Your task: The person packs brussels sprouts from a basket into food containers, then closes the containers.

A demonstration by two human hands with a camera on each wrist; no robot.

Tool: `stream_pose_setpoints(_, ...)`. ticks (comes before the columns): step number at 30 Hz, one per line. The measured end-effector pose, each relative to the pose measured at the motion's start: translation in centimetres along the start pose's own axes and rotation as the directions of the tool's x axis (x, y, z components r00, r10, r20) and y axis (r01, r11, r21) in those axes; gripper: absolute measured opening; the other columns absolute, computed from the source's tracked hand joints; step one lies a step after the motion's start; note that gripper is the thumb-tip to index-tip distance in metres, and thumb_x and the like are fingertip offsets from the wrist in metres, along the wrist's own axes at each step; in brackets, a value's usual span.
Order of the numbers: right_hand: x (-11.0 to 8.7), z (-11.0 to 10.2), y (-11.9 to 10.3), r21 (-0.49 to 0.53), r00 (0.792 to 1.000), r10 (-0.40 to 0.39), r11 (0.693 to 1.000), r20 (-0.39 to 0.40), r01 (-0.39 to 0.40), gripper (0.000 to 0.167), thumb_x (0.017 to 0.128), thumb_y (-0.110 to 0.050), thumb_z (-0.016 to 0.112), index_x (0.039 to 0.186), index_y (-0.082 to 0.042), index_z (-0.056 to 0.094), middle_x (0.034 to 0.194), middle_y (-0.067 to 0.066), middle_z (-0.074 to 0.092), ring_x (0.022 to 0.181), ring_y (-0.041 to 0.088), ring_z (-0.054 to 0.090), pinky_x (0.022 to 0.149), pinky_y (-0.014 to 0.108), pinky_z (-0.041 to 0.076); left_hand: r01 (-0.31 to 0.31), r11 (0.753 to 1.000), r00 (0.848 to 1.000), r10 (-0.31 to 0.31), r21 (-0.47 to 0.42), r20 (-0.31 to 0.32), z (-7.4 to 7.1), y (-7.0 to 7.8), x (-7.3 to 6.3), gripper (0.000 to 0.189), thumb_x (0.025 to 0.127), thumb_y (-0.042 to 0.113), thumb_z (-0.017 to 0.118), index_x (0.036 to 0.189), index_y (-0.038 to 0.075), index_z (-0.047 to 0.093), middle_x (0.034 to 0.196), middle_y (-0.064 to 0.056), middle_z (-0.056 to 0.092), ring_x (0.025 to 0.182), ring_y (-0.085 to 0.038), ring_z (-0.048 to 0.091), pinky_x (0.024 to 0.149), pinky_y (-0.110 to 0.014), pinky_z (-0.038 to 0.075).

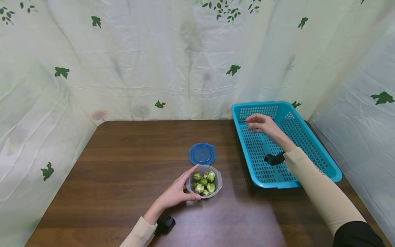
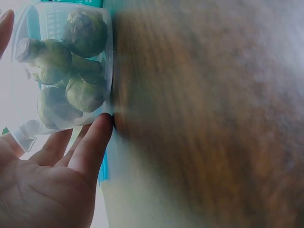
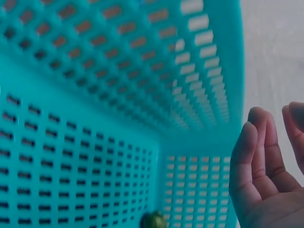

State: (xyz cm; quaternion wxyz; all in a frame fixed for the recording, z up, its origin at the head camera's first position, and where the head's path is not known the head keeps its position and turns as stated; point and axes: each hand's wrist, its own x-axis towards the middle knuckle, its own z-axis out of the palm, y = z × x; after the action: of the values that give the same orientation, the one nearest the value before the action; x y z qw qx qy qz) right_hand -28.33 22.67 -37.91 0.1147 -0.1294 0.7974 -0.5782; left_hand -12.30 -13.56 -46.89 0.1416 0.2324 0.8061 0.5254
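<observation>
My left hand [image 1: 176, 192] holds a clear plastic container [image 1: 219, 183] from its left side, thumb at the near edge and fingers round the far edge. Inside lie several green Brussels sprouts [image 1: 204, 182], seen through the wall in the left wrist view. Over the far part of a turquoise basket [image 1: 253, 171] hovers my right hand [image 1: 266, 127], its fingers loosely bent with nothing between them. In the right wrist view, one green Brussels sprout [image 3: 153, 220] shows low in the basket. The head view hides that one behind the hand and arm.
A blue lid [image 1: 202, 154] lies flat on the brown wooden table [image 1: 129, 164], just beyond the container. The basket stands at the table's right side, close to the leaf-patterned curtain [image 1: 139, 68].
</observation>
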Motion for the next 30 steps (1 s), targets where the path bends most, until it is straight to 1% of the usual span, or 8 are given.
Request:
stream_pose_setpoints(2, 0.1, -0.5, 0.4, -0.004, 1.0, -0.006, 1.0, -0.013, 0.006, 0.042, 0.099, -0.018, 0.055, 0.13, 0.008, 0.044, 0.128, 0.025, 0.049, 0.099, 0.021, 0.06, 0.094, 0.047, 0.045, 0.0, 1.0, 1.0, 0.0, -0.003, 0.001, 0.0, 0.0, 0.0, 0.098, 0.078, 0.026, 0.081, 0.154, 0.019, 0.02, 0.149, -0.008, 0.033, 0.135, -0.025, 0.031, 0.098, -0.041, 0.041)
stream_pose_setpoints(4, 0.2, -1.0, 0.7, -0.005, 1.0, -0.012, 1.0, -0.025, 0.011, 0.042, 0.099, -0.017, 0.054, 0.131, 0.008, 0.044, 0.13, 0.027, 0.048, 0.096, 0.016, 0.06, 0.095, 0.05, 0.043, -0.002, 1.0, 1.0, 0.002, -0.002, 0.002, 0.0, -0.1, 0.0, 0.098, 0.078, 0.026, 0.081, 0.154, 0.019, 0.019, 0.149, -0.008, 0.033, 0.135, -0.025, 0.031, 0.098, -0.041, 0.041)
stream_pose_setpoints(6, 0.3, -1.5, 1.1, -0.001, 0.999, -0.008, 1.0, -0.037, 0.008, 0.041, 0.1, -0.017, 0.053, 0.131, 0.008, 0.043, 0.131, 0.029, 0.046, 0.096, 0.015, 0.059, 0.096, 0.051, 0.042, -0.004, 1.0, 1.0, 0.004, -0.001, 0.003, 0.0, -0.1, 0.0, 0.098, 0.078, 0.026, 0.081, 0.154, 0.019, 0.019, 0.149, -0.008, 0.033, 0.135, -0.025, 0.031, 0.098, -0.041, 0.041)
stream_pose_setpoints(9, 0.5, -2.1, 1.6, -0.014, 0.998, 0.006, 1.0, -0.056, -0.007, 0.041, 0.1, -0.017, 0.051, 0.133, 0.007, 0.043, 0.133, 0.03, 0.044, 0.099, 0.018, 0.059, 0.097, 0.051, 0.041, -0.01, 1.0, 1.0, 0.01, 0.002, 0.004, 0.0, -0.1, 0.0, 0.099, 0.078, 0.026, 0.081, 0.154, 0.019, 0.019, 0.149, -0.009, 0.034, 0.135, -0.025, 0.031, 0.097, -0.041, 0.042)
stream_pose_setpoints(14, 0.9, -3.0, 2.2, -0.044, 0.997, 0.017, 0.999, -0.071, -0.02, 0.042, 0.102, -0.018, 0.047, 0.135, 0.006, 0.041, 0.134, 0.03, 0.042, 0.111, 0.032, 0.056, 0.097, 0.051, 0.041, -0.012, 1.0, 1.0, 0.012, 0.004, 0.005, 0.0, -0.1, 0.0, 0.098, 0.078, 0.027, 0.081, 0.154, 0.018, 0.019, 0.149, -0.009, 0.033, 0.135, -0.026, 0.032, 0.097, -0.041, 0.042)
stream_pose_setpoints(17, 1.0, -3.4, 2.4, -0.064, 0.997, 0.019, 0.998, -0.071, -0.024, 0.044, 0.102, -0.019, 0.046, 0.137, 0.006, 0.039, 0.136, 0.03, 0.041, 0.116, 0.039, 0.05, 0.098, 0.053, 0.039, -0.006, 1.0, 1.0, 0.006, 0.004, 0.004, -0.1, -0.1, -0.1, 0.098, 0.078, 0.027, 0.081, 0.154, 0.019, 0.019, 0.149, -0.008, 0.033, 0.135, -0.026, 0.031, 0.097, -0.041, 0.042)
stream_pose_setpoints(25, 1.5, -4.3, 3.3, -0.102, 0.994, 0.075, 0.991, -0.078, -0.082, 0.044, 0.103, -0.018, 0.043, 0.14, 0.006, 0.037, 0.138, 0.031, 0.039, 0.121, 0.043, 0.044, 0.1, 0.057, 0.035, -0.04, 0.999, 0.999, 0.04, -0.002, 0.009, -0.1, -0.2, 0.0, 0.095, 0.08, 0.024, 0.079, 0.154, 0.014, 0.02, 0.147, -0.014, 0.034, 0.134, -0.032, 0.032, 0.097, -0.044, 0.042)
stream_pose_setpoints(30, 1.8, -4.5, 3.7, -0.128, 0.99, 0.111, 0.984, -0.088, -0.122, 0.043, 0.103, -0.014, 0.044, 0.139, 0.007, 0.037, 0.138, 0.031, 0.039, 0.121, 0.044, 0.043, 0.1, 0.056, 0.035, -0.021, 1.0, 1.0, 0.021, 0.004, 0.005, -0.1, 0.0, -0.1, 0.096, 0.079, 0.025, 0.08, 0.154, 0.016, 0.02, 0.148, -0.011, 0.035, 0.135, -0.028, 0.032, 0.098, -0.042, 0.041)
